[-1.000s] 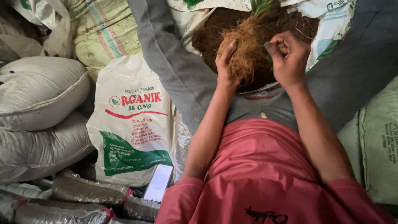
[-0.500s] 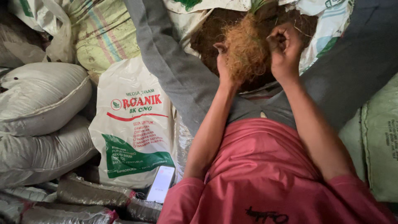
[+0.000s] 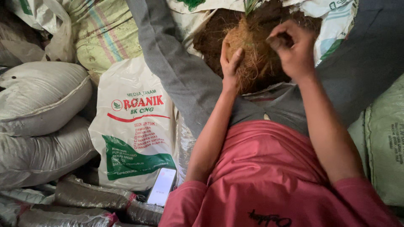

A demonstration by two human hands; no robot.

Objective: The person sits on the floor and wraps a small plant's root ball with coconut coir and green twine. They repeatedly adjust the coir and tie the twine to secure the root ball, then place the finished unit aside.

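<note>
A ball of tangled orange-brown plant roots sits over a heap of dark soil between my legs. My left hand cups the left side of the root ball, fingers pressed against it. My right hand is closed on the upper right of the roots, fingertips pinching fibres and a bit of soil. A few green leaf blades stick out of the root ball's far end at the frame's top edge.
A white printed bag of planting medium lies to my left, a phone by its lower corner. Grey filled sacks pile up at far left, a striped woven sack behind, a green sack at right.
My right hand has shifted slightly down and left across the top of the root ball. My left hand keeps its hold on the left side.
</note>
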